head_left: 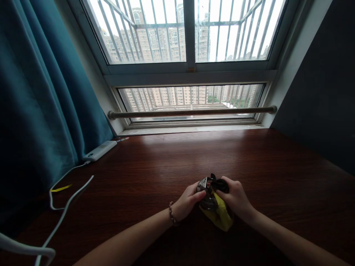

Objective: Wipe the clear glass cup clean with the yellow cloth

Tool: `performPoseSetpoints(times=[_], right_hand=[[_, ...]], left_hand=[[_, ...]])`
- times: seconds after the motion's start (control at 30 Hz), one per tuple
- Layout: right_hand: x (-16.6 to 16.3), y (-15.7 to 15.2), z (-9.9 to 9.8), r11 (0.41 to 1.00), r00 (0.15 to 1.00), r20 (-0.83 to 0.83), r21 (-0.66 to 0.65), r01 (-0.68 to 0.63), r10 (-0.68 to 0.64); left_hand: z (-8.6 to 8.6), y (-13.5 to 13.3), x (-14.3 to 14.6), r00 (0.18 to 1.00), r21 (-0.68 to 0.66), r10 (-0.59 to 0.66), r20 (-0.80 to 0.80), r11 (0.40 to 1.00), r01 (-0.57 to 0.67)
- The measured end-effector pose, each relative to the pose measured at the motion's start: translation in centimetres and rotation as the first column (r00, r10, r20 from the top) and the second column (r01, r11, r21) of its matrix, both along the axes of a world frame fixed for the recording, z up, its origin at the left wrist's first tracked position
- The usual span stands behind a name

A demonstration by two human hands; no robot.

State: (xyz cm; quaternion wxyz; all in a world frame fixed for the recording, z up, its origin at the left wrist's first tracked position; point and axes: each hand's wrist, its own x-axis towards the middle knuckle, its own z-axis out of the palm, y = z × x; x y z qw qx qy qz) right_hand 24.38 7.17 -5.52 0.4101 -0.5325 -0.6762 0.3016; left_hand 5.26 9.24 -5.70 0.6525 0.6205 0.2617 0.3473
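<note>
My left hand [190, 201], with a braided bracelet at its wrist, is closed around a silver and black object that looks like a small camera [208, 202]. Its thumb lies across the near side. My right hand [235, 195] grips at the other side, thumb and fingers pinching the top of a yellow cloth [223, 218]. A black looped part, perhaps a strap [221, 185], sits at the right fingers. The cloth hangs below the camera, close to the table. Fingertips of both hands are partly hidden behind these things.
The dark red wooden surface [155, 162] reaches to the window. A white power strip [101, 150] and white cable [66, 207] lie at left by the blue curtain [55, 85], near a yellow strip [61, 188]. A metal rail [191, 112] crosses the window.
</note>
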Motion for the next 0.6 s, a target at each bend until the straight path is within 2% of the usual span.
performPoseSetpoints(times=[0.07, 0.17, 0.2, 0.27, 0.33, 0.43, 0.5, 0.6], right_hand=[[0.0, 0.3, -0.4, 0.999, 0.999, -0.035, -0.022, 0.033, -0.034], [-0.1, 0.4, -0.7, 0.996, 0.991, -0.111, -0.066, 0.065, -0.072], [-0.1, 0.4, -0.8, 0.995, 0.988, -0.134, -0.078, 0.068, -0.078], [-0.1, 0.3, -0.8, 0.993, 0.984, -0.160, -0.098, 0.065, -0.081], [-0.1, 0.3, -0.7, 0.992, 0.985, -0.153, -0.109, 0.067, -0.083], [-0.1, 0.3, -0.6, 0.990, 0.989, -0.115, -0.120, 0.079, -0.093], [-0.2, 0.3, -0.5, 0.989, 0.991, -0.099, -0.125, 0.081, -0.094], [-0.3, 0.2, -0.2, 0.992, 0.993, -0.093, -0.117, 0.056, -0.067]], left_hand=[[-0.2, -0.2, 0.1, 0.998, 0.043, 0.047, 0.029, 0.998, -0.048], [-0.7, -0.4, 0.4, 0.994, 0.054, -0.062, 0.091, 0.997, 0.057], [-0.8, -0.4, 0.4, 0.995, 0.053, -0.064, 0.082, 0.997, 0.060], [-1.2, -0.4, 0.6, 0.999, 0.052, 0.000, 0.050, 0.999, -0.003], [-1.5, -0.4, 0.7, 0.996, 0.035, 0.059, 0.072, 0.998, -0.061], [-1.7, -0.4, 0.7, 0.979, 0.006, 0.070, 0.191, 0.997, -0.072], [-1.5, -0.5, 0.7, 0.965, 0.035, 0.074, 0.253, 0.996, -0.086], [-1.2, -0.6, 0.5, 0.967, 0.040, 0.025, 0.254, 0.999, -0.037]])
